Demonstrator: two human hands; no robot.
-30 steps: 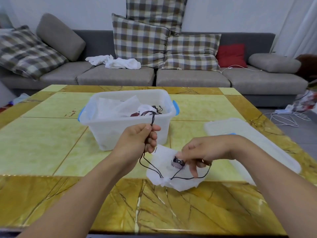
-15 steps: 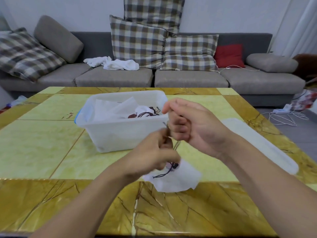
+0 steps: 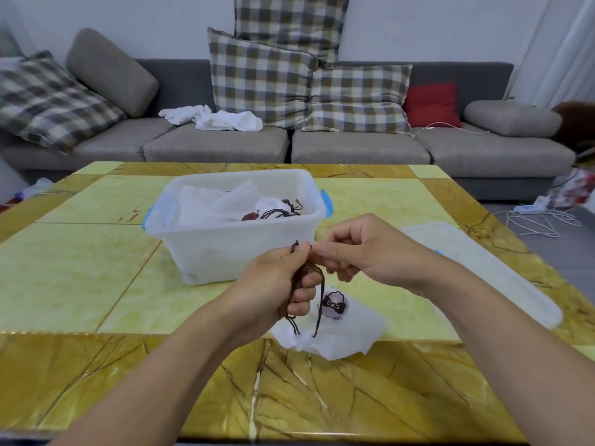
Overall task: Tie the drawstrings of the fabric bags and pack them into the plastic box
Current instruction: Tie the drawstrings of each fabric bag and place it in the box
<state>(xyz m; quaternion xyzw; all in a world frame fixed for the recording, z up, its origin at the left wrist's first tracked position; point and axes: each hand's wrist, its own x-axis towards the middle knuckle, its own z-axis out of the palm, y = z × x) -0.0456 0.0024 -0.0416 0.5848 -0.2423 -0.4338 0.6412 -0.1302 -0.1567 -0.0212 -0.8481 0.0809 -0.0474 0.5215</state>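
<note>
— Where's our fabric bag (image 3: 335, 329)?
— On the desk (image 3: 96, 278), just before the plastic box (image 3: 225, 252). Our left hand (image 3: 283, 284) grips its drawstring (image 3: 318, 304); our right hand (image 3: 357, 252) pinches the cord's end.

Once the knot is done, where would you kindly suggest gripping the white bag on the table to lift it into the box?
Probably at its gathered neck, from above on the near side: the bag lies flat, bunched only where the drawstring enters, and the left hand already holds that cord.
</note>
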